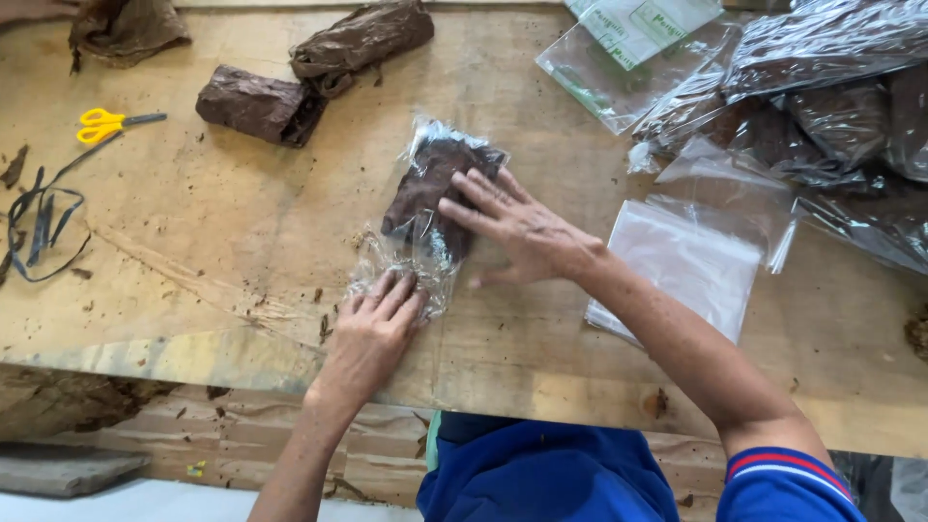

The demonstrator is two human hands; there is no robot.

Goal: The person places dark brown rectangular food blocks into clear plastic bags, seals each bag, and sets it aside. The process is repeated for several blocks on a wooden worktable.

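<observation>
A clear plastic bag (425,184) with a dark brown leafy block inside lies on the wooden table (222,232), near its middle. My right hand (517,227) rests flat on the bag's right side, fingers spread and pressing down. My left hand (372,324) presses the bag's open, crumpled near end against the table with its fingertips. Neither hand lifts the bag.
Two bare brown blocks (256,101) (362,39) lie at the far centre, another brown lump (121,29) at far left. Yellow scissors (106,124) and a dark cord (39,217) sit at left. Empty clear bags (686,261) and filled bags (841,126) pile at right.
</observation>
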